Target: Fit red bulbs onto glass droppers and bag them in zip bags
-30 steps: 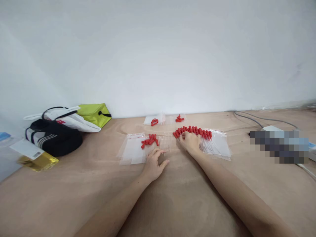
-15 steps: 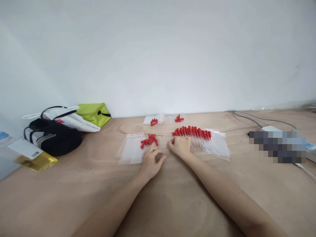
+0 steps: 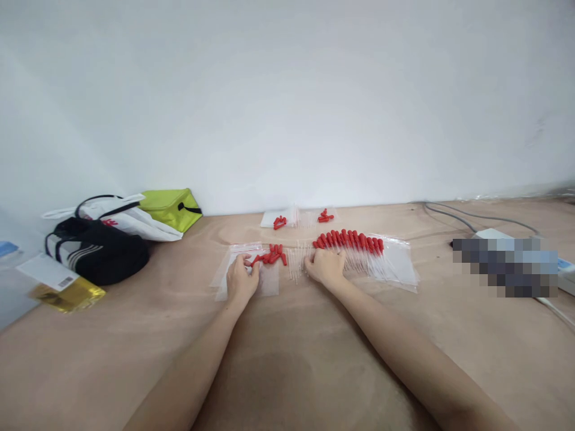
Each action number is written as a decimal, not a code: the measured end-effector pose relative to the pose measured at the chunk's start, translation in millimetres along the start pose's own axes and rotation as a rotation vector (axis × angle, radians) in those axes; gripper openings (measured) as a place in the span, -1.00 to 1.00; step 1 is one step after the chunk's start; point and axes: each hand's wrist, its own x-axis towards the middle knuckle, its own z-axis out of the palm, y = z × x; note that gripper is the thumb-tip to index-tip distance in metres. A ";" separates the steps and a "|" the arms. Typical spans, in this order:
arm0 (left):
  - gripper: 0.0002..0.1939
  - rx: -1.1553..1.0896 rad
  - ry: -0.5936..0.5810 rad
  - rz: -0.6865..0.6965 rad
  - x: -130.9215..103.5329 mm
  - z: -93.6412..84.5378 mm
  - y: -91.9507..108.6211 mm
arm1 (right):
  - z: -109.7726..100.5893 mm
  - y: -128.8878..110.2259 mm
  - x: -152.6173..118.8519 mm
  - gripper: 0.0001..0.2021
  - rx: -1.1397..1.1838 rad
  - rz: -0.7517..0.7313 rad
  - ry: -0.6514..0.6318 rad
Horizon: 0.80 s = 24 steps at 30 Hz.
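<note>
My left hand (image 3: 241, 280) is at the left end of a small pile of red rubber bulbs (image 3: 273, 256). Its thumb and forefinger are apart, right beside the nearest bulb. Beneath the pile lie clear zip bags (image 3: 268, 282). My right hand (image 3: 326, 266) rests with curled, closed fingers at the right edge of a row of thin clear tubes (image 3: 294, 263); whatever its fingertips hold is hidden. Just behind and right of this hand, a fanned row of droppers with red bulbs (image 3: 349, 238) lies across more zip bags (image 3: 398, 263).
Farther back are two smaller groups of red bulbs (image 3: 280, 222) with more clear tubes (image 3: 305, 218). At left sit a black bag (image 3: 110, 254), a lime-green bag (image 3: 168, 209) and a yellow packet (image 3: 72, 294). Grey cables (image 3: 476, 209) run along the right.
My left hand has moved left, from beside the clear tubes to the left end of the red bulb pile. My right hand stays nearly in place.
</note>
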 end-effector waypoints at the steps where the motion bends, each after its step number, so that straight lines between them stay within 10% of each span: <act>1: -0.73 -0.016 0.064 0.001 -1.6 -0.4 2.8 | 0.3 -0.4 -0.6 -0.65 0.003 -0.005 0.008; 5: -0.75 -0.113 0.160 0.180 -16.0 -1.5 21.1 | 0.1 0.0 -1.8 -0.68 0.006 -0.012 -0.009; 18: -0.88 -0.255 -0.172 0.579 -53.0 -3.1 51.6 | -4.7 12.7 -8.7 -0.69 0.023 -0.005 -0.014; 24: -0.86 -0.252 -0.246 0.585 -53.0 -4.1 50.5 | -2.0 63.8 -34.3 -0.77 0.257 -0.372 0.165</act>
